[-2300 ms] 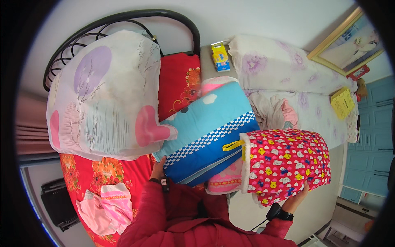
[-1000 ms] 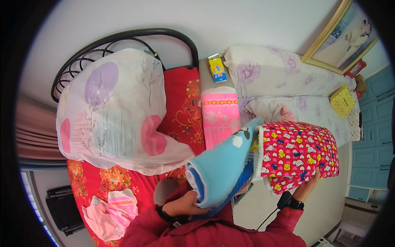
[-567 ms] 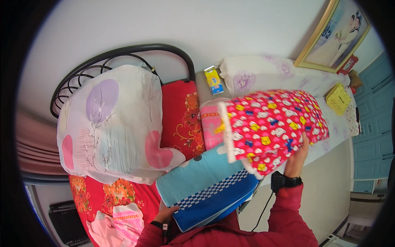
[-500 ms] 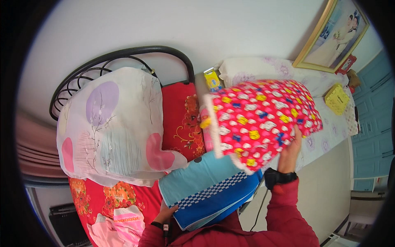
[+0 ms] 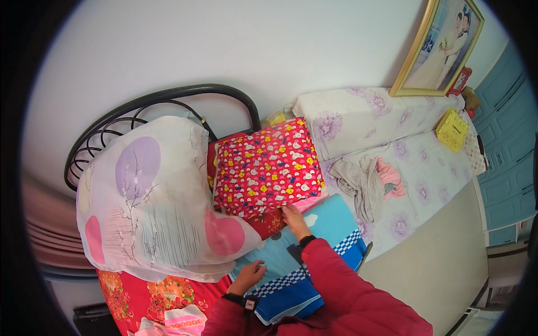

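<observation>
A red pillow [image 5: 269,168] printed with small white, yellow and blue figures lies at the head of the bed, right of a sheer cloth-draped heap [image 5: 168,207]. My right hand [image 5: 293,219] is at the pillow's near edge, its fingers closed there on the edge. Below it spreads a folded blue quilt [image 5: 330,221] with a checkered band. My left hand [image 5: 250,275] rests over the quilt's left part, fingers loosely bent and apart, holding nothing. A strip of red floral bedding [image 5: 270,224] shows between pillow and quilt.
A black metal headboard [image 5: 207,89] curves behind the bed. On the right is a sofa under a white floral cover [image 5: 400,148], with grey and pink clothes [image 5: 364,182] and a yellow bag [image 5: 451,130] on it. A large framed picture [image 5: 412,61] leans at the wall.
My right hand has brought the pillow left and down from above the sofa onto the bed, uncovering the clothes. My left hand has moved off the quilt's edge and up over it.
</observation>
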A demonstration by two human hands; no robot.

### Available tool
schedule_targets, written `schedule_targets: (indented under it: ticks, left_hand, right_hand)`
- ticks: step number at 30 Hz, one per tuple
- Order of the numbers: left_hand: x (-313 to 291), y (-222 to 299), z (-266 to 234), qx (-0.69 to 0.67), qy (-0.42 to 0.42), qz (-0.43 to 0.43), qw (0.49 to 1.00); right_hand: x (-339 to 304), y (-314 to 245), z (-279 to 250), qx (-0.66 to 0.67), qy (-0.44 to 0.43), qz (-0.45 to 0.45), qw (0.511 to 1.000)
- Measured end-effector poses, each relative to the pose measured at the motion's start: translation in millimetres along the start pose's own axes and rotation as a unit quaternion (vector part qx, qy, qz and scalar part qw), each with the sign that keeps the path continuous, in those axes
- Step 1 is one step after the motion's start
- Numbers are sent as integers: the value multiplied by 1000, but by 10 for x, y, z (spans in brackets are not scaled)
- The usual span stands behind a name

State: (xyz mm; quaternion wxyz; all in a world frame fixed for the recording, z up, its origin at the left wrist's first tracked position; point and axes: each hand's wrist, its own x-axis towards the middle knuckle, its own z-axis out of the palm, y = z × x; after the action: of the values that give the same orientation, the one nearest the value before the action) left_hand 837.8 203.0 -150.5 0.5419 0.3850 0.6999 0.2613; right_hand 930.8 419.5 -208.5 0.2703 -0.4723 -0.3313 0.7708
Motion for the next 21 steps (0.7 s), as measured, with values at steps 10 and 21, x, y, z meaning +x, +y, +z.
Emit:
schedule_targets:
  ticks: [10,21]
  left_hand:
    - [1156,957,-45,117,163,198,960]
    - [2849,2059,-934,122,330,321,879]
  right_hand:
    - [8,-623,-1338,-346,82,-137,925]
    - [87,-387,-1372,-64,51,22,996]
